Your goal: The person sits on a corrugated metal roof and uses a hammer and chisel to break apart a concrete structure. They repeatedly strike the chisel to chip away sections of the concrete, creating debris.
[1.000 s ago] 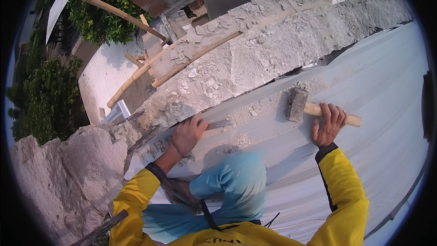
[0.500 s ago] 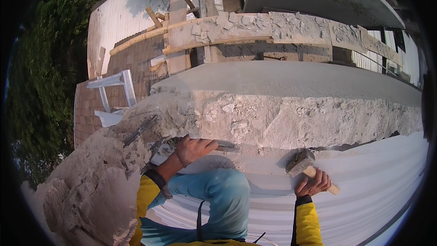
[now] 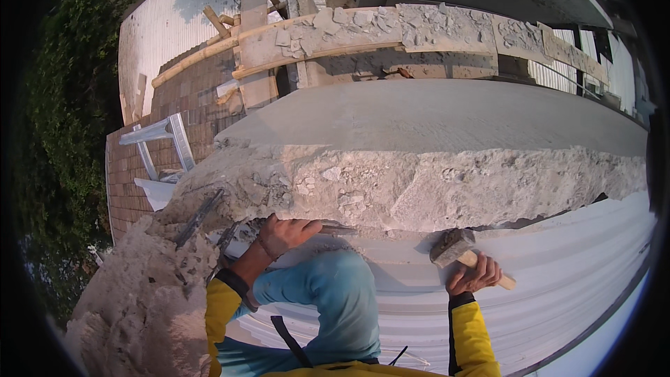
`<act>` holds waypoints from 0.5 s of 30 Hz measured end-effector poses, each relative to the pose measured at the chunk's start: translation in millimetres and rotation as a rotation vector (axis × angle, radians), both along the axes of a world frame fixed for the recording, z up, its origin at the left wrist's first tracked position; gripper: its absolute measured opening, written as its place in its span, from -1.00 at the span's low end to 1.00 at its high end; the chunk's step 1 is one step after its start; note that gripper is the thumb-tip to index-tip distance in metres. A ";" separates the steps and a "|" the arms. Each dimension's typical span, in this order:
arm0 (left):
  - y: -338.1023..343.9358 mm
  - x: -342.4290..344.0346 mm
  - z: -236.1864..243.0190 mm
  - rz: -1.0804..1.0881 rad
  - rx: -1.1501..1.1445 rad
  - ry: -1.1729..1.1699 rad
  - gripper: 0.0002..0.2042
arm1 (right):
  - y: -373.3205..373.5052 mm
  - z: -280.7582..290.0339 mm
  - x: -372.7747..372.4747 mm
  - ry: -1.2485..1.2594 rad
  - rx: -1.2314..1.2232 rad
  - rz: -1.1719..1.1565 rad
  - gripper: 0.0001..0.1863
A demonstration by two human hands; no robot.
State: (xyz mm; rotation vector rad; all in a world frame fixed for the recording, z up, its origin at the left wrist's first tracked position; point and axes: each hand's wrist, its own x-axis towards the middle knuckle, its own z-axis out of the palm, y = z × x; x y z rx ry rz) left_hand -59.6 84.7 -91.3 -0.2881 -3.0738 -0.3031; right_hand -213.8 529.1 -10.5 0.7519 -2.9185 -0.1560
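My right hand is closed round the short wooden handle of a hammer, its blocky, dusty head just below the wall's lower edge. At the foot of the broken concrete wall, my left hand grips a metal chisel. The chisel's thin shaft sticks out to the right of my fingers, along the base of the rough face; its other end is hidden by the hand. A wide gap lies between hammer head and chisel.
Bare reinforcing bars jut from broken concrete at left. White corrugated sheeting lies under me. Beyond the wall, rubble covers planks; a metal ladder rests over a tiled roof.
The whole view has shifted slightly, with the scene moving left and a little up at the far side. Both hands keep their grips, hammer and chisel staying about where they were.
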 end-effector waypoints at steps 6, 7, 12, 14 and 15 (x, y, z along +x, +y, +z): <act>1.0 2.0 -1.4 0.003 -0.038 -0.020 -0.88 | -1.0 -0.9 -0.1 0.013 0.016 -0.005 -0.45; 1.1 2.4 -1.1 0.004 -0.014 -0.040 -0.88 | -0.6 -1.2 0.1 0.007 0.019 -0.010 -0.45; -0.4 0.8 -0.7 -0.007 0.019 -0.080 -0.91 | 1.2 -1.6 0.0 0.009 0.004 0.007 -0.44; -0.9 -0.8 -1.1 -0.011 0.039 -0.054 -0.92 | 0.9 -1.5 -0.5 0.011 0.002 0.012 -0.44; -0.6 -1.1 -0.7 0.003 0.038 -0.061 -0.93 | 0.7 -1.2 -0.6 0.010 0.000 0.014 -0.44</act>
